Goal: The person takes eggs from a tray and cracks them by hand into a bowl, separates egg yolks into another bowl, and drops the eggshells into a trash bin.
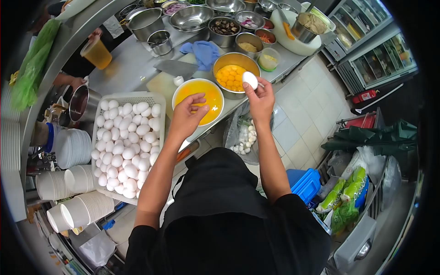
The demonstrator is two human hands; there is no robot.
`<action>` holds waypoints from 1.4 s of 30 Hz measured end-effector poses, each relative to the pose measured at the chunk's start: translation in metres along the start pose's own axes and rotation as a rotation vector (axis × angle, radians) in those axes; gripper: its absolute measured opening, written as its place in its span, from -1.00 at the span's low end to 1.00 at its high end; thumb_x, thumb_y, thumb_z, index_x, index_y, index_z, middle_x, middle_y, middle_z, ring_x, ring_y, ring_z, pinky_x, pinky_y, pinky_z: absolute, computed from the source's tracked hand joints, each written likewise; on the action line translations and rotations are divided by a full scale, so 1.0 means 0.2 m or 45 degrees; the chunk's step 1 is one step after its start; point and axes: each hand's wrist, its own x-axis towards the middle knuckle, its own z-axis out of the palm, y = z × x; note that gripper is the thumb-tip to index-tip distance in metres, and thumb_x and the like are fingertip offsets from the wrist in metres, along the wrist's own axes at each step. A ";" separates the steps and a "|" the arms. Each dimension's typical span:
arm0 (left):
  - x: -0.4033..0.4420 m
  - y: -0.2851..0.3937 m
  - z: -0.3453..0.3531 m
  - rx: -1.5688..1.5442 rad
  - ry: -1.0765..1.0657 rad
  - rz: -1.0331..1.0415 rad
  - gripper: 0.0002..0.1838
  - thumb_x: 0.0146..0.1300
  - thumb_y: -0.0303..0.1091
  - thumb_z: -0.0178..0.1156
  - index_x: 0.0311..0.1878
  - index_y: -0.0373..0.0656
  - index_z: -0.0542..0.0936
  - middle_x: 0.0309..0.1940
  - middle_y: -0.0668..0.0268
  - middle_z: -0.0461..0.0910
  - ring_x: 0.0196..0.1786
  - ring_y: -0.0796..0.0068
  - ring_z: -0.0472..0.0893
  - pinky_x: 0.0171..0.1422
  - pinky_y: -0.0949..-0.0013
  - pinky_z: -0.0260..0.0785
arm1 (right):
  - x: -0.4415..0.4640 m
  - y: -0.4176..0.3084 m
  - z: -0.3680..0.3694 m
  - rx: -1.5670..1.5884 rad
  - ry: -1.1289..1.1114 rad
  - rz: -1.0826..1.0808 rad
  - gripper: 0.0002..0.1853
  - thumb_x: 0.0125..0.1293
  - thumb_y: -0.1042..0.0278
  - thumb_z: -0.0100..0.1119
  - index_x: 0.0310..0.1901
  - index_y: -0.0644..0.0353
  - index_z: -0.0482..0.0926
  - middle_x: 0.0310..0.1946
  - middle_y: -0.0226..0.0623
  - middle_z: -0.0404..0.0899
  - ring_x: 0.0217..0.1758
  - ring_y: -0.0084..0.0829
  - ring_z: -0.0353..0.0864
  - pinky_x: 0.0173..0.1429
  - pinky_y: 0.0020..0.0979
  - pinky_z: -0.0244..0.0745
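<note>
In my right hand (261, 101) I hold a white egg (250, 80) between thumb and fingers, beside the rim of a metal bowl (237, 57) filled with yolks (230, 77). My left hand (188, 113) hovers over a white bowl (175, 97) of yellow egg liquid, its fingers apart and slightly curled with nothing seen in them. To the left, a pale plastic crate (160, 98) is heaped with white eggs (123, 146). A broken eggshell (178, 81) lies just beyond the white bowl. Below the counter edge, a plastic bag (233, 130) contains discarded shells (247, 137).
A cleaver (176, 68) and a blue cloth (201, 52) lie behind the bowls. Metal bowls of ingredients, including mushrooms (224, 26), line the back. At left, another person's hand (78, 83) is near a metal pot (85, 103). Stacked white containers (87, 211) stand lower left.
</note>
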 end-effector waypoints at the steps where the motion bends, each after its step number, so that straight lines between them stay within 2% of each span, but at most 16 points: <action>1: 0.02 0.02 0.00 0.076 -0.002 0.150 -0.49 0.27 -0.34 0.32 0.25 -0.31 0.47 0.02 0.14 0.60 -0.18 0.59 0.58 -0.14 0.50 0.48 | 0.00 -0.02 0.02 0.009 -0.006 0.002 -0.64 0.25 0.29 0.41 -0.06 0.35 0.54 -0.19 -0.19 0.69 -0.19 -0.46 0.68 -0.14 -0.48 0.50; 3: 0.07 0.08 0.01 0.072 -0.062 0.185 -0.46 0.26 -0.37 0.32 0.28 -0.31 0.44 0.05 0.16 0.59 -0.15 0.58 0.58 -0.09 0.48 0.47 | -0.01 -0.07 0.04 0.178 -0.373 0.607 -0.61 0.32 0.10 0.32 -0.09 0.31 0.58 -0.29 -0.25 0.70 -0.29 -0.51 0.68 -0.20 -0.53 0.48; 4: 0.09 0.10 0.02 0.061 -0.128 0.221 -0.42 0.26 -0.40 0.33 0.32 -0.31 0.42 0.07 0.18 0.59 -0.11 0.58 0.58 -0.04 0.47 0.47 | -0.03 -0.06 0.07 0.167 -0.462 0.672 -0.55 0.37 -0.04 0.22 -0.12 0.30 0.61 -0.33 -0.29 0.70 -0.35 -0.53 0.67 -0.25 -0.54 0.48; 7: 0.15 0.03 0.01 -0.183 -0.271 0.074 -0.43 0.25 -0.46 0.32 0.32 -0.31 0.42 0.06 0.16 0.61 -0.16 0.57 0.61 -0.05 0.48 0.48 | -0.06 -0.03 0.13 0.215 -0.742 0.777 -0.54 0.38 -0.05 0.19 -0.13 0.30 0.62 -0.34 -0.29 0.70 -0.36 -0.55 0.66 -0.29 -0.53 0.48; 9: 0.16 -0.01 -0.02 -0.169 -0.196 0.065 -0.48 0.23 -0.50 0.32 0.27 -0.32 0.46 0.00 0.18 0.64 -0.19 0.57 0.63 -0.07 0.49 0.50 | -0.08 -0.02 0.15 0.172 -0.746 0.815 -0.53 0.37 0.01 0.24 -0.05 0.35 0.60 -0.27 -0.24 0.70 -0.34 -0.56 0.66 -0.31 -0.54 0.50; 11: 0.15 -0.04 -0.04 -0.173 -0.043 0.010 -0.51 0.22 -0.48 0.35 0.22 -0.34 0.50 -0.02 0.19 0.64 -0.19 0.58 0.64 -0.11 0.50 0.52 | -0.12 -0.01 0.18 -0.025 -0.647 0.485 -0.55 0.33 0.14 0.30 0.04 0.40 0.57 -0.18 -0.20 0.69 -0.30 -0.55 0.66 -0.31 -0.53 0.55; 12: 0.15 -0.06 -0.05 -0.174 -0.043 0.010 -0.51 0.22 -0.48 0.35 0.22 -0.34 0.50 -0.02 0.19 0.64 -0.19 0.58 0.64 -0.11 0.50 0.52 | -0.12 -0.01 0.20 0.096 -0.655 0.537 -0.55 0.26 0.31 0.35 0.10 0.43 0.54 -0.13 -0.18 0.67 -0.26 -0.53 0.67 -0.29 -0.51 0.60; 16: 0.15 -0.12 -0.07 -0.200 0.032 -0.015 -0.53 0.15 -0.45 0.42 0.13 -0.34 0.55 -0.08 0.23 0.65 -0.19 0.57 0.65 -0.12 0.51 0.54 | -0.12 0.06 0.25 0.221 -0.693 0.607 -0.60 0.18 0.53 0.33 0.06 0.41 0.54 -0.11 -0.16 0.67 -0.19 -0.50 0.68 -0.20 -0.52 0.62; 21: 0.16 -0.21 -0.12 -0.094 0.087 -0.100 -0.55 0.06 -0.42 0.49 0.04 -0.30 0.61 -0.13 0.23 0.67 -0.25 0.56 0.66 -0.15 0.50 0.55 | -0.13 0.18 0.31 0.014 -0.740 0.547 -0.64 0.10 0.56 0.34 -0.03 0.40 0.58 -0.16 -0.19 0.68 -0.17 -0.50 0.69 -0.11 -0.52 0.60; 27: 0.18 -0.31 -0.12 0.274 0.261 -0.003 -0.64 0.01 -0.49 0.37 -0.05 -0.28 0.65 -0.17 0.25 0.68 -0.28 0.57 0.67 -0.18 0.50 0.54 | -0.20 0.30 0.38 -0.093 -0.642 0.278 -0.68 0.05 0.53 0.33 -0.11 0.40 0.63 -0.27 -0.14 0.72 -0.24 -0.49 0.72 -0.13 -0.46 0.61; 29: 0.17 -0.31 -0.15 0.489 0.209 0.264 -0.62 0.08 -0.52 0.31 0.02 -0.29 0.62 -0.11 0.24 0.66 -0.17 0.56 0.66 -0.11 0.49 0.54 | -0.20 0.30 0.37 -0.188 -0.630 0.185 -0.68 0.04 0.56 0.29 -0.09 0.37 0.63 -0.28 -0.13 0.72 -0.26 -0.44 0.73 -0.14 -0.44 0.61; 33: 0.15 -0.31 -0.18 0.588 0.249 0.420 -0.63 0.10 -0.58 0.26 0.04 -0.26 0.61 -0.03 0.24 0.62 -0.05 0.50 0.64 -0.06 0.45 0.54 | -0.19 0.19 0.33 -0.497 -0.578 -0.181 -0.64 0.01 0.64 0.19 -0.07 0.28 0.63 -0.21 -0.12 0.70 -0.22 -0.21 0.72 -0.12 -0.35 0.61; 34: 0.16 -0.34 -0.19 0.385 0.271 0.401 -0.61 0.12 -0.61 0.22 0.07 -0.26 0.58 0.01 0.22 0.60 -0.02 0.47 0.63 -0.04 0.43 0.54 | -0.18 0.18 0.32 -0.541 -0.520 -0.322 -0.63 0.01 0.65 0.17 -0.07 0.27 0.63 -0.15 -0.11 0.68 -0.17 -0.14 0.70 -0.10 -0.32 0.60; 36: 0.16 -0.34 -0.18 0.183 0.283 0.378 -0.60 0.15 -0.64 0.18 0.10 -0.27 0.56 0.06 0.20 0.58 0.00 0.44 0.63 -0.02 0.41 0.54 | -0.18 0.14 0.31 -0.451 -0.479 -0.279 -0.63 0.02 0.65 0.17 -0.07 0.27 0.62 -0.09 -0.10 0.66 -0.11 -0.16 0.69 -0.07 -0.31 0.59; 38: 0.13 -0.28 -0.19 -0.470 0.283 -0.099 -0.58 0.21 -0.57 0.18 0.17 -0.28 0.49 0.04 0.16 0.58 -0.04 0.31 0.66 -0.02 0.34 0.57 | -0.19 0.10 0.29 -0.359 -0.437 -0.234 -0.64 0.03 0.64 0.17 -0.07 0.27 0.61 -0.03 -0.08 0.64 -0.05 -0.17 0.68 -0.04 -0.30 0.58; 42: 0.06 -0.19 -0.15 -0.941 0.111 -0.234 -0.58 0.32 -0.46 0.15 0.23 -0.29 0.39 -0.01 0.14 0.59 -0.08 0.31 0.67 -0.07 0.34 0.58 | -0.24 -0.02 0.22 -0.333 -0.439 -0.243 -0.60 0.02 0.64 0.19 -0.02 0.29 0.58 0.04 -0.08 0.60 0.04 -0.13 0.64 0.04 -0.28 0.56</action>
